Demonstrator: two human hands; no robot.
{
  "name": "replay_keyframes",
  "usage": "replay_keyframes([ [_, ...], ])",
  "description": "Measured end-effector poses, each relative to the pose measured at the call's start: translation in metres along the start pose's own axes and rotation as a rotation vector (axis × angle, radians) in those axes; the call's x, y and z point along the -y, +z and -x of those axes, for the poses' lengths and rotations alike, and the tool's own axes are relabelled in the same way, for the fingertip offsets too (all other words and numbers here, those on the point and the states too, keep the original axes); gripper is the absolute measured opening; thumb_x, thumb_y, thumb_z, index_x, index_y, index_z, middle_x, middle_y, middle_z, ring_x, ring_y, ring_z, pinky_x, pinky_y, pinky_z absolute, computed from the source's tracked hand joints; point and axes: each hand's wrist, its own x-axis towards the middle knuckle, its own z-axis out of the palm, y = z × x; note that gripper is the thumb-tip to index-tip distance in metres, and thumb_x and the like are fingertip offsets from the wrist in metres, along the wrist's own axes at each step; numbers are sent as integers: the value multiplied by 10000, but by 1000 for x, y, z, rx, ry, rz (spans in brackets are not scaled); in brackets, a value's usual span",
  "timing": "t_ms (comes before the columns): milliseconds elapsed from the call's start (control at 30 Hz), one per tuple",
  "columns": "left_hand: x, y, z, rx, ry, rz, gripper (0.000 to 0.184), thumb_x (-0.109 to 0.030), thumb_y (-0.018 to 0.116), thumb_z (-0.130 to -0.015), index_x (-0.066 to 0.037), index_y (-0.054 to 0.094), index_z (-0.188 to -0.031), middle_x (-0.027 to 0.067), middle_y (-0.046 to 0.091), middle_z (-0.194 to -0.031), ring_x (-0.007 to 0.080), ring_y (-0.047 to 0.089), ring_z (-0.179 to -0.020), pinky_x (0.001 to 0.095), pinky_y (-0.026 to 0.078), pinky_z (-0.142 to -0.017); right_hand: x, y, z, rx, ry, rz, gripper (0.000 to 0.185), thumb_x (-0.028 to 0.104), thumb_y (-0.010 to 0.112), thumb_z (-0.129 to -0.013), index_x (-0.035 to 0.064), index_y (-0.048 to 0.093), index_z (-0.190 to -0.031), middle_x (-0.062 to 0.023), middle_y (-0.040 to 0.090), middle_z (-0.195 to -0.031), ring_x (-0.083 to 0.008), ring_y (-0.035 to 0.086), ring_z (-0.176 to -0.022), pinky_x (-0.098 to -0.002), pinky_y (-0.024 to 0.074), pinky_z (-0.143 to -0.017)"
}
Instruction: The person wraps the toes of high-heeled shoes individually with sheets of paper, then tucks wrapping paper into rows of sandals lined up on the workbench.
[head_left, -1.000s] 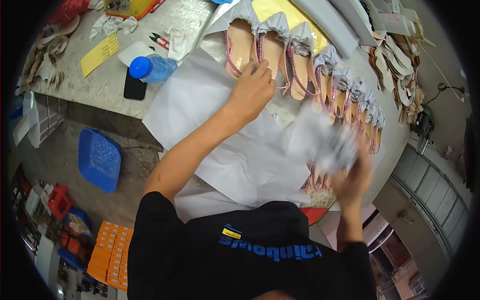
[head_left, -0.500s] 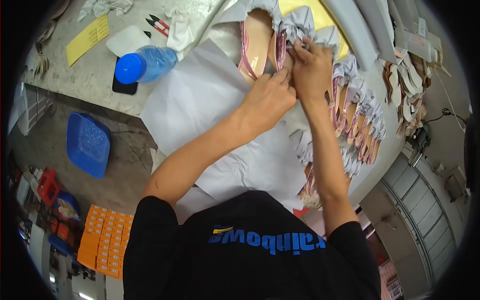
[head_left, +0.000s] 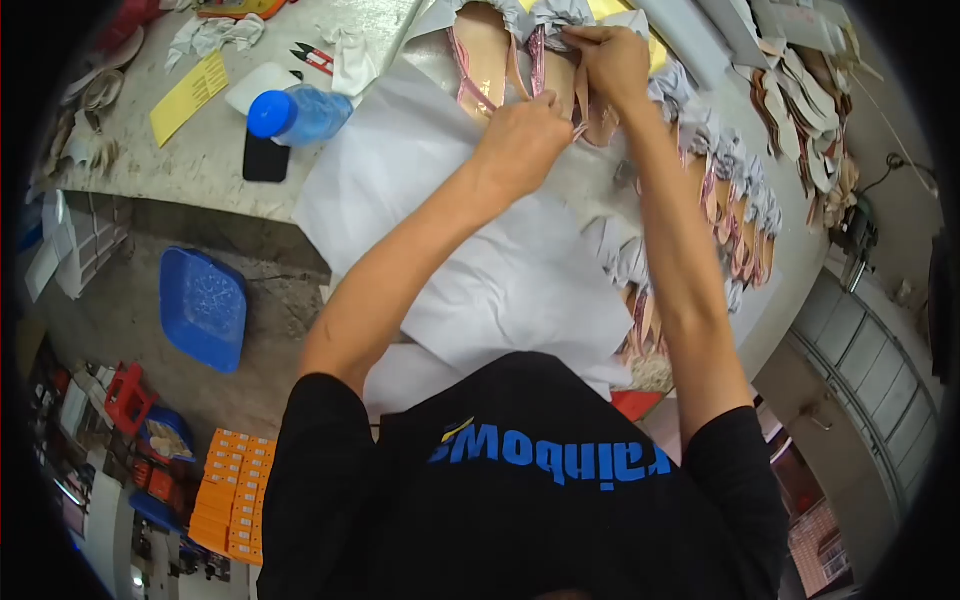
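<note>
A sandal (head_left: 561, 80) with pink glittery straps lies on the table, its toe wrapped in grey paper. My left hand (head_left: 525, 145) is closed at the heel end of this sandal, fingers curled around its strap. My right hand (head_left: 612, 68) pinches at the wrapped toe with thumb and forefinger; the exact contact is partly hidden. Just left of it lies another sandal (head_left: 484, 60) with its toe covered in the same paper. Part of a further tan sole (head_left: 601, 122) shows below my right hand. White sheets (head_left: 400, 170) spread beneath my left forearm.
Wrapped sandals (head_left: 735, 190) stand in rows at the right. A blue-capped bottle (head_left: 320, 115), a black phone (head_left: 265, 155), red-handled snips (head_left: 315, 58) and a yellow card (head_left: 190, 97) lie at the left. A blue basin (head_left: 203, 310) sits on the floor.
My right hand has shifted up over the toe paper, and my left hand has drawn slightly left and stays at the heel. The whole view has tilted a little.
</note>
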Motion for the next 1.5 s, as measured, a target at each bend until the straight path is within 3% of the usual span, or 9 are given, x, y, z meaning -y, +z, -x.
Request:
replay_keyframes([
  [233,-39,-32,176,-787,-271,298,484,-33,777,-755,7,594,-1201,162,593,-1224,320,581,-1122,407,461,-982,7,-34,239,-62,-269,99,1024,486,837,-670,78,397,-1499,-99,672,-1054,-252,584,-956,-393,470,-858],
  [567,-136,2,279,-820,-76,182,948,-391,885,-669,-64,437,-1438,247,237,-1584,441,379,-1363,463,346,-1117,63,-103,385,-6,-684,-97,373,152,672,-831,129,649,-1203,-83,573,-956,-231,578,-855,-379,501,-766],
  [667,-155,-10,266,-352,372,362,996,-464,859,-672,-93,396,-1472,237,248,-1582,468,316,-1408,532,285,-1150,104,-162,417,-186,-781,-166,640,139,777,-719,197,612,-1335,-170,481,-1404,-364,420,-1326,-558,325,-1124],
  [800,-214,-16,259,-28,155,1639,759,-425,809,-738,-74,532,-1351,244,345,-1536,451,330,-1413,568,290,-1137,11,-162,435,86,-336,-762,761,167,807,-696,218,539,-1407,-176,511,-1416,-408,501,-1260,-510,398,-1082],
  [1067,-99,150,347,9,-39,-18,440,-169,701,-764,-45,650,-1184,210,540,-1337,315,503,-1221,458,436,-996,-65,-64,658,-124,710,-2046,680,472,642,-836,23,541,-1336,-231,474,-1447,-351,486,-1303,-399,315,-1120],
  [1133,-106,153,340,31,82,-59,420,-126,657,-768,-45,667,-1181,189,593,-1255,271,573,-1098,393,491,-913,-84,-51,688,45,150,-907,588,313,683,-807,42,537,-1308,-211,444,-1475,-368,459,-1324,-411,303,-1121],
  [1200,-154,87,327,116,-588,728,478,-82,615,-756,-61,653,-1232,128,648,-1081,206,592,-867,280,491,-760,-86,-52,699,48,267,-897,515,248,676,-822,49,542,-1277,-194,465,-1460,-377,480,-1298,-414,296,-1124],
  [1367,-196,13,332,-187,-340,2007,386,-81,613,-764,-72,713,-1136,37,563,-819,169,521,-737,236,428,-690,-104,-79,664,-395,254,-2105,534,221,691,-845,70,532,-1331,-144,544,-1352,-270,559,-1192,-380,389,-1063],
  [1500,-188,82,394,114,-186,587,361,-114,585,-789,-67,721,-1120,60,579,-903,196,540,-770,270,444,-741,-97,-56,633,-192,353,-2771,646,302,662,-893,68,433,-1450,-138,517,-1382,-247,553,-1206,-358,413,-1055],
])
